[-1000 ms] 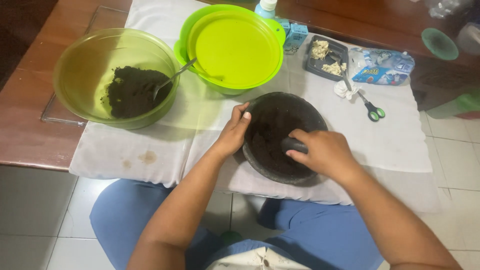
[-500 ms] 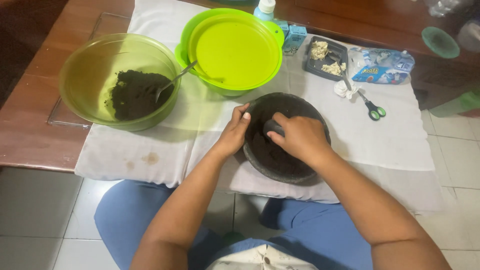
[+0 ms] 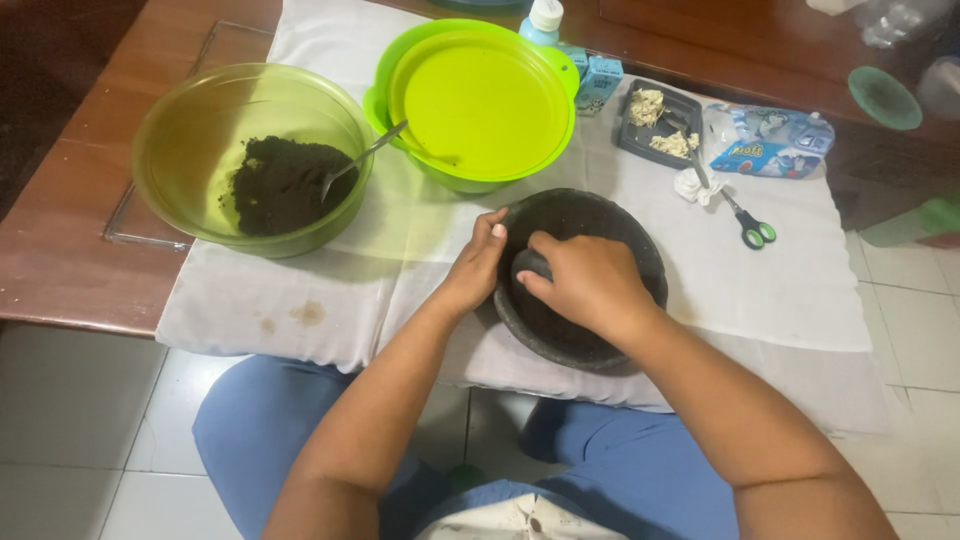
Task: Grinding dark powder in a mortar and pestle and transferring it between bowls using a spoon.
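Observation:
A dark round stone mortar [image 3: 620,225] sits on a white cloth [image 3: 800,290] at the table's near edge. My right hand [image 3: 585,282] is closed around a dark stone pestle [image 3: 530,265] inside the bowl, toward its left side. My left hand [image 3: 480,262] grips the mortar's left rim, thumb on the edge. What lies under the pestle is hidden by my hand.
A clear green bowl [image 3: 190,150] with dark crumbs [image 3: 285,185] and a spoon [image 3: 360,160] stands at the left. A lime bowl with a lid [image 3: 485,100] is behind the mortar. A black tray [image 3: 655,125], a blue packet [image 3: 770,145] and green-handled scissors [image 3: 745,220] lie at the right.
My right hand has slid the pestle from the bowl's right side across to its left side. My left hand stays on the rim.

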